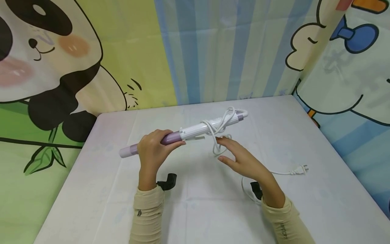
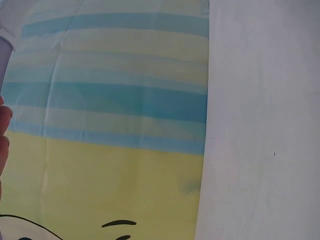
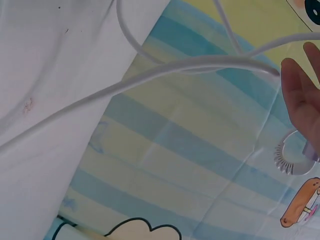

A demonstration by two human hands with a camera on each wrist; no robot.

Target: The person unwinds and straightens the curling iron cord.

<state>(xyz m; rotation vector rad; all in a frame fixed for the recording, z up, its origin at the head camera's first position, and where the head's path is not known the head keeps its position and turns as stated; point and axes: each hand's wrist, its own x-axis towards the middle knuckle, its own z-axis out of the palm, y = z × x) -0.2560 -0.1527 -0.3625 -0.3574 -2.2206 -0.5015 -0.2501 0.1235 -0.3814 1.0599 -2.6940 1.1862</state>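
A curling iron (image 1: 195, 131) with a white handle and purple barrel is held above the table, tilted up to the right. My left hand (image 1: 153, 147) grips its purple part, with the pale tip sticking out on the left. Loops of white cord (image 1: 212, 130) wind around the handle and hang below it. My right hand (image 1: 243, 159) is at the hanging loops, fingers extended and thumb apart, the fingertips right at the cord. In the right wrist view the cord (image 3: 170, 67) runs behind those fingers. The left wrist view catches only some fingertips (image 2: 4, 120) beside the purple part.
A white-covered table (image 1: 195, 217) lies beneath both hands. The cord's two-pin plug (image 1: 300, 170) rests on it at the right. Cartoon-printed curtains (image 1: 213, 51) hang behind and beside the table. Black camera mounts (image 1: 170, 182) sit at both wrists.
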